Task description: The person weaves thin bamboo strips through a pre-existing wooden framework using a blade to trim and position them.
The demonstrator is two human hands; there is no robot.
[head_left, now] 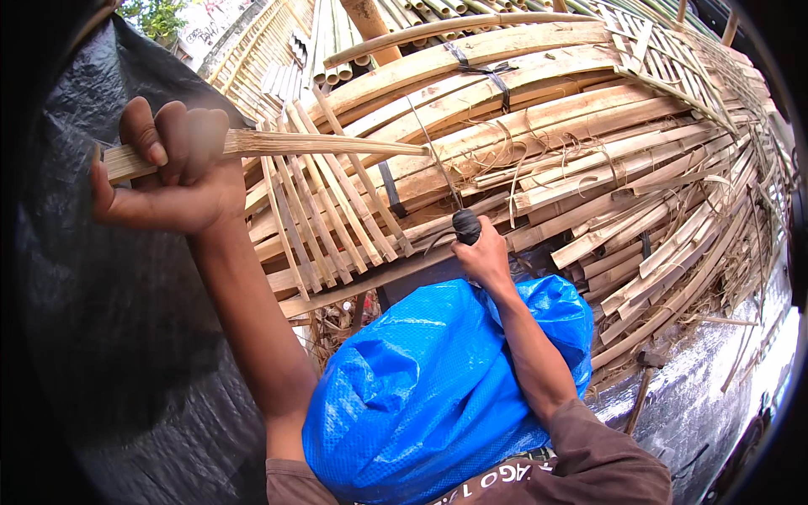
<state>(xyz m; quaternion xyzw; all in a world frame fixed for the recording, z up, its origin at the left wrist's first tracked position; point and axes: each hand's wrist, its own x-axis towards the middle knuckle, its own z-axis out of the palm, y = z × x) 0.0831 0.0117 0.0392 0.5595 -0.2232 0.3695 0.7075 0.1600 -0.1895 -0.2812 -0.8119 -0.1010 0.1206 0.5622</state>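
Observation:
My left hand [187, 189] is raised at the left, its fingers wrapped round a long split bamboo strip [324, 144]. From the fist the strip points right, and its narrow end meets or lies right beside the blade of a knife; I cannot tell whether they touch. That knife [465, 223] has a thin, long blade and a handle wrapped in black. My right hand [486, 257] grips the handle near the middle, with the blade slanting up and left. A blue tarp sheet [404, 379] covers my lap below both hands.
Cut bamboo slats [324, 206] lie in a row between my hands. Beyond are thick split bamboo lengths [522, 109] tied with black bands. More split pieces and curled shavings [673, 244] pile up at the right. Black sheeting [126, 320] hangs close by my left arm.

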